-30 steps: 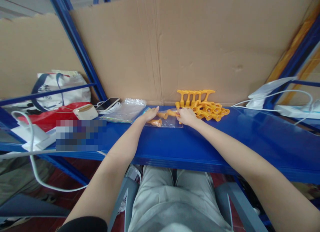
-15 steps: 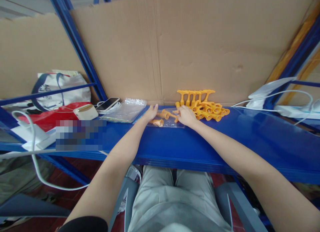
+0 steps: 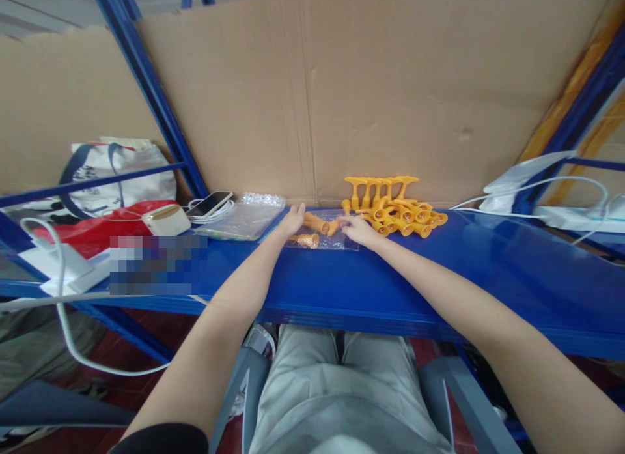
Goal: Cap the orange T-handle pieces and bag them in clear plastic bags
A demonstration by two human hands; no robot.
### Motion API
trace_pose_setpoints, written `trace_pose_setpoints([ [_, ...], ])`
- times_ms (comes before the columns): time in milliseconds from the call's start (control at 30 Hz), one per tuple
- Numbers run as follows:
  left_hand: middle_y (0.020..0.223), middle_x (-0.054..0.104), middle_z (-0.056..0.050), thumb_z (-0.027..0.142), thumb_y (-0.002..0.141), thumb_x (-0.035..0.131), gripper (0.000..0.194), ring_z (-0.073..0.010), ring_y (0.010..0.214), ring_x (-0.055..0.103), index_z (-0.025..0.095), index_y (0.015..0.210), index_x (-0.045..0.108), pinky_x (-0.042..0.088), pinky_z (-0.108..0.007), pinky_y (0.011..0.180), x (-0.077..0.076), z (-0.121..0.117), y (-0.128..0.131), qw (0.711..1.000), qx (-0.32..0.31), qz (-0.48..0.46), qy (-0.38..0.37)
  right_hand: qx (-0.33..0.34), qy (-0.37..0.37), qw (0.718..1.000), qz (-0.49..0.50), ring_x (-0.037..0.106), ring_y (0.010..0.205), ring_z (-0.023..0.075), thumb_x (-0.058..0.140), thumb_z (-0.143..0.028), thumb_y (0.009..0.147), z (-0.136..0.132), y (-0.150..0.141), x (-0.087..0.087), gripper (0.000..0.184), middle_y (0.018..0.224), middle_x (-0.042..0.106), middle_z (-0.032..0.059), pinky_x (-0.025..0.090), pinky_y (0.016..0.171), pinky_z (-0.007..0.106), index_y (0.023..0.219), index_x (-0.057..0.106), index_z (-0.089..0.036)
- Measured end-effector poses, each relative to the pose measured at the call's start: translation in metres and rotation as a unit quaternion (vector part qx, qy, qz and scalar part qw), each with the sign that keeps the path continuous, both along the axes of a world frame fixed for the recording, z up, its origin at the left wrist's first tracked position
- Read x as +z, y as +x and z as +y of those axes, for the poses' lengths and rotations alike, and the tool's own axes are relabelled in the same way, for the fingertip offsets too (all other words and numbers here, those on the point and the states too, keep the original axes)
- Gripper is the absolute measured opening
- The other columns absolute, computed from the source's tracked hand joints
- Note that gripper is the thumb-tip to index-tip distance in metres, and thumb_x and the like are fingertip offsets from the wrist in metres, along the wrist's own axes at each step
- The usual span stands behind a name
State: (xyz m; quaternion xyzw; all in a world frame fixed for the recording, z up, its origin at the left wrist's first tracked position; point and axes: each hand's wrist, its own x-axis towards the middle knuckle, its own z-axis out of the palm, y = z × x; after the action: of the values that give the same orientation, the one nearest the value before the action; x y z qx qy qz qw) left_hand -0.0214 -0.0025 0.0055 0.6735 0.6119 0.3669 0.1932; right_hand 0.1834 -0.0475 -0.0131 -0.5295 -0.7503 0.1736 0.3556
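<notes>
The head view shows a small yellow plastic piece (image 3: 333,228) lying in the gap between the two hands, at the tips of the right hand (image 3: 359,231) and a little farther from the left hand (image 3: 293,221). Its long axis looks slanted, one end up toward the right fingertips and the other down toward the left; whether it lies inside the clear bag (image 3: 342,244) or on top of it cannot be told. The right fingertips seem to touch it, but a pinch or a mere push cannot be told apart. The left hand rests at the bag's left end, thumb raised, fingers hidden, so its grip cannot be told either. Just right of the left hand, two more yellow pieces (image 3: 307,240) lie with the bag, the nearer one lengthwise between the hands, its wide end toward the right hand. Beyond the right hand and to its right is a yellow pile (image 3: 407,217). As for writing, the white tote bag (image 3: 141,164), well left of the left hand, bears dark letters too small to read; the phone (image 3: 211,204), left of that hand, shows no readable label.
</notes>
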Motion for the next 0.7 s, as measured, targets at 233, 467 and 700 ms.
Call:
trace_pose_setpoints([
  [233, 0.115, 0.070, -0.011, 0.011, 0.078, 0.043, 0.035, -0.0251, 0.109, 0.064, 0.017, 0.109, 0.058, 0.049, -0.037, 0.097, 0.0000, -0.0028, -0.0017, 0.998, -0.021, 0.058, -0.010, 0.033, 0.000, 0.999, 0.018, 0.067, 0.102, 0.0187, 0.045, -0.001, 0.069, 0.0071, 0.0015, -0.0071, 0.059, 0.120, 0.070, 0.0060, 0.049, 0.098, 0.038, 0.121, 0.068, -0.017],
  [467, 0.128, 0.066, -0.007, 0.016, 0.060, 0.045, 0.024, -0.0263, 0.117, 0.060, 0.016, 0.070, 0.067, 0.046, -0.034, 0.102, 0.0053, -0.0043, -0.0046, 0.989, -0.126, 0.079, 0.018, 0.045, -0.012, 0.999, 0.002, 0.052, 0.131, 0.0192, 0.048, 0.002, 0.068, 0.0063, 0.0034, -0.0037, 0.071, 0.142, 0.056, 0.0102, 0.036, 0.112, 0.034, 0.136, 0.058, -0.012],
  [700, 0.128, 0.067, -0.004, 0.019, 0.055, 0.046, 0.023, -0.0274, 0.141, 0.040, 0.021, 0.058, 0.069, 0.024, -0.038, 0.120, 0.0022, -0.0022, -0.0044, 0.980, -0.166, 0.109, 0.004, 0.032, 0.026, 0.999, 0.006, 0.058, 0.124, 0.0205, 0.048, 0.001, 0.070, 0.0088, 0.0007, -0.0065, 0.054, 0.130, 0.066, 0.0083, 0.041, 0.108, 0.037, 0.117, 0.069, -0.016],
])
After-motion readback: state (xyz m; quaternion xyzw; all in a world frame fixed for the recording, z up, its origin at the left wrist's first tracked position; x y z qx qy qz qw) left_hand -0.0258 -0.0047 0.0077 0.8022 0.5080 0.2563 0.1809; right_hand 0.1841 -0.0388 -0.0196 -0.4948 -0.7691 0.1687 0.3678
